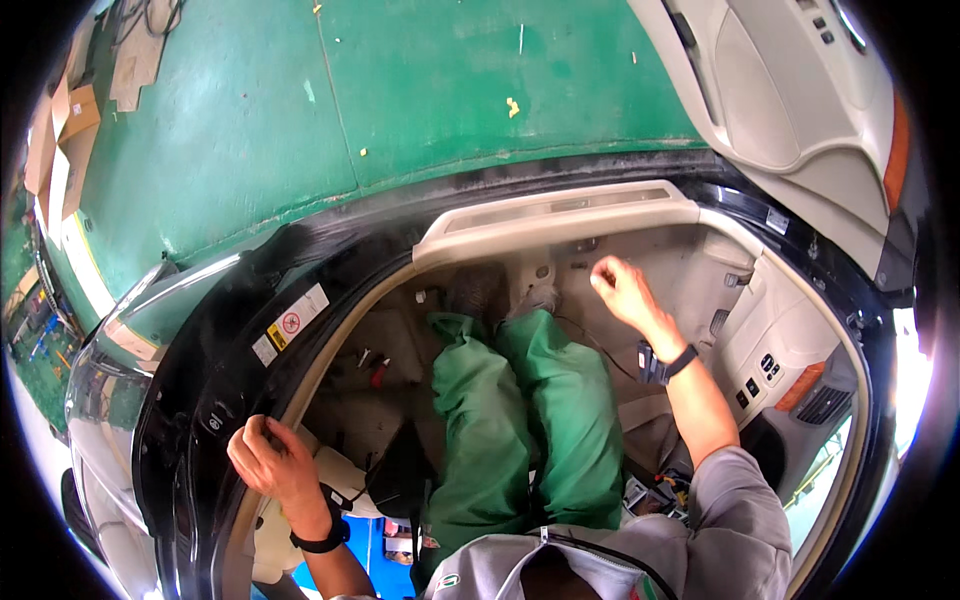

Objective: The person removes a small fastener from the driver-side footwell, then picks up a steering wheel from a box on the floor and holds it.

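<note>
My left hand [268, 460] is at the left side of a car's door opening, over the black body frame [215, 420] and its beige edge seal [345, 330]. Its fingers are curled in; whatever may be in them is hidden. Above the car floor, my right hand [628, 292] is raised near the beige sill trim [560, 215]. Thumb and fingers are pinched together, and I cannot make out what is between them. A dark band with a small box [660, 365] circles my right wrist; another dark band [325, 535] is on my left.
My legs in green trousers [480, 420] stand inside the car. A small red-handled item [380, 373] lies on its carpet. The open door panel [780, 90] is at upper right, a beige switch panel [775, 350] at right. Cardboard boxes [75, 140] stand on the green floor [430, 80].
</note>
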The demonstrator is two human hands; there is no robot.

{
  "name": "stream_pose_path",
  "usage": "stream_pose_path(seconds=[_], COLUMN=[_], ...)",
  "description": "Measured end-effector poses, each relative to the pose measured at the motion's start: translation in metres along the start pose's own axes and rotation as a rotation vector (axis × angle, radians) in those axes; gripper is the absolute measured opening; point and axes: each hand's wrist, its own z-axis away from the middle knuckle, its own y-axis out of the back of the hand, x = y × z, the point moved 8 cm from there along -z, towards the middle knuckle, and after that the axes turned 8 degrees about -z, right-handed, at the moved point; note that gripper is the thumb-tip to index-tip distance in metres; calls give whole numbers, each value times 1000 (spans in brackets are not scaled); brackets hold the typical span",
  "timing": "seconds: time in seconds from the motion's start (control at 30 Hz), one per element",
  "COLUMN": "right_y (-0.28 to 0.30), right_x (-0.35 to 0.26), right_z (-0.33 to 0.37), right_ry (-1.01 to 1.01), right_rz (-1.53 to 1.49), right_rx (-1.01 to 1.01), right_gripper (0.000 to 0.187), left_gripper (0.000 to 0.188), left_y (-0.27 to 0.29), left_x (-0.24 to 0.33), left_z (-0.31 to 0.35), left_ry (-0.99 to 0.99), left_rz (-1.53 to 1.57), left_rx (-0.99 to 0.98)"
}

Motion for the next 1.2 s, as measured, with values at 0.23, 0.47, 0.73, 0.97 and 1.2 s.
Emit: stream_pose_path(seconds=[0.23,0.47,0.73,0.97,1.2], right_y=[13,4,25,73,94], right_x=[27,43,28,3,-16], right_z=[47,85,105,79,78], right_ry=[-236,-349,-475,-381,-391], right_rz=[0,-53,-78,-58,-80], right_rx=[-16,-118,-268,-163,-69], right_gripper=[17,21,25,26,28], left_gripper=[12,10,10,12,13], left_y=[-16,-26,-34,-28,-37], left_x=[1,-1,-2,0,-4], left_z=[-13,-13,-14,-19,-15], left_ry=[17,28,17,57,63], left_rz=[-64,-216,-274,-254,-257], left_rx=[-152,-270,-373,-367,-375])
